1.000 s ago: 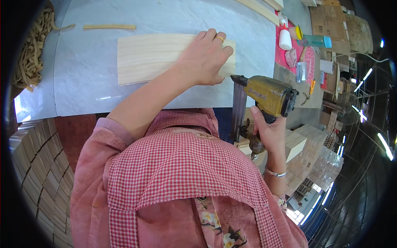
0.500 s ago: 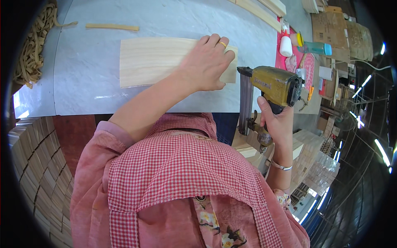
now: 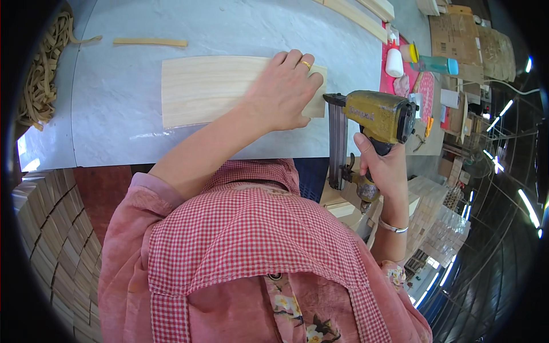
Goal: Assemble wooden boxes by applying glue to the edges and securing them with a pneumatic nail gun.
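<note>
A thin pale wooden board (image 3: 206, 86) lies flat on the table. Across its right part rests my left hand (image 3: 286, 91), its bent fingers at the far edge and its thumb near the close edge, gripping the board. My right hand (image 3: 384, 166) is wrapped round the black handle of a yellow-brown nail gun (image 3: 372, 114). The gun's dark nose is at the board's right end; I cannot tell whether it touches. Its long magazine (image 3: 337, 151) points down toward me, over the table's near edge.
One tan strip (image 3: 150, 42) lies beyond the board, and a heap of similar strips (image 3: 43, 80) sits at the far left. Bottles, including a white one (image 3: 394, 63) and a teal one (image 3: 437, 65), stand at the right. Stacked wood pieces (image 3: 46, 228) fill the lower left.
The view has tilted slightly, so the table and board sit a little lower and further left. Both hands keep their holds, and the nail gun's nose stays by the board's right end.
</note>
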### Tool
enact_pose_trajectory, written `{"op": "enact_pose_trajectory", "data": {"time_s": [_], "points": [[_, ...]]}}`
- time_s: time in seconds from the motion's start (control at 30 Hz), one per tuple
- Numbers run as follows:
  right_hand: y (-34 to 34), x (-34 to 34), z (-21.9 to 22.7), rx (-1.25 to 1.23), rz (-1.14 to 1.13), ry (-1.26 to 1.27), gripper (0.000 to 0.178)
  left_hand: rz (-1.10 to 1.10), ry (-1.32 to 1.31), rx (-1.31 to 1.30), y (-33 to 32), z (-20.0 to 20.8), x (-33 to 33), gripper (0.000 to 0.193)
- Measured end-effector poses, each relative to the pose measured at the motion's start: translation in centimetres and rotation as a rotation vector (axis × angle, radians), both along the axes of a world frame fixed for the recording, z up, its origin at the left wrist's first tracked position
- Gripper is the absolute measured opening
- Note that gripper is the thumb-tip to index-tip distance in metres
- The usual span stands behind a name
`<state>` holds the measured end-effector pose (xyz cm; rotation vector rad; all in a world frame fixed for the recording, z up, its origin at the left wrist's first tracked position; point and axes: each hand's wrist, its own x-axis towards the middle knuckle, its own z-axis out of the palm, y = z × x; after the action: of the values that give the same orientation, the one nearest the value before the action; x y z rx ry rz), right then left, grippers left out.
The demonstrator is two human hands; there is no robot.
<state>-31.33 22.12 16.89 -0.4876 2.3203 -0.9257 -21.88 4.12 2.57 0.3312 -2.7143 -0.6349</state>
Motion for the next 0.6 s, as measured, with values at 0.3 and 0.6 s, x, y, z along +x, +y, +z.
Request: {"op": "enact_pose_trajectory", "data": {"time_s": [0.3,0.6], "points": [[-2.1,-2.1,1.2,0.053,0.076,0.030,0.019,0.076,0.074,-0.042,0.2,-0.2,0.1,0.048],[-4.2,-3.8,0.5,0.096,0.134,0.063,0.022,0.041,-0.067,0.028,0.0,0.6,0.1,0.057]]}}
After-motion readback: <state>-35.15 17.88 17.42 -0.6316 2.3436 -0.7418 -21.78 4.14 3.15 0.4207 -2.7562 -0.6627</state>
